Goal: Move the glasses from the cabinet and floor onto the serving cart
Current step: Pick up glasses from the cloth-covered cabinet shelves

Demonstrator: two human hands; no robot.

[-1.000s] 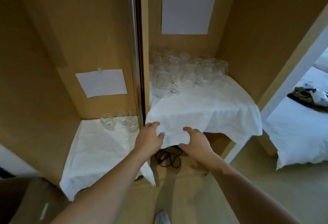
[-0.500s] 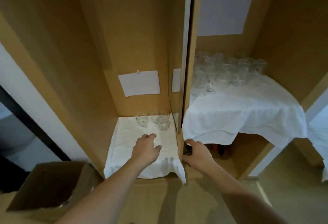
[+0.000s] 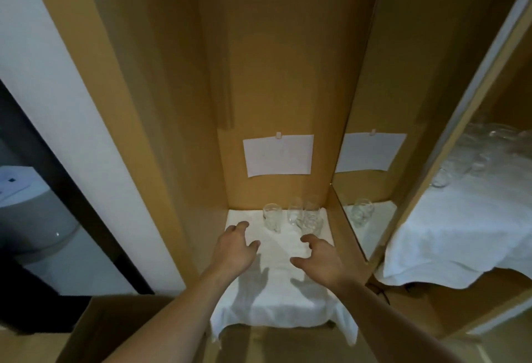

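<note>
Both hands (image 3: 236, 250) empty, near glasses (image 3: 293, 217), seemingly apart

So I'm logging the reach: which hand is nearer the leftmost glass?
Left. The left hand hovers just below-left of the leftmost glass; the right hand is farther, below-right, nearer the other glasses.

clear glossy glasses (image 3: 293, 216), white cloth (image 3: 276, 299), matt cardboard walls (image 3: 273, 75)
</note>
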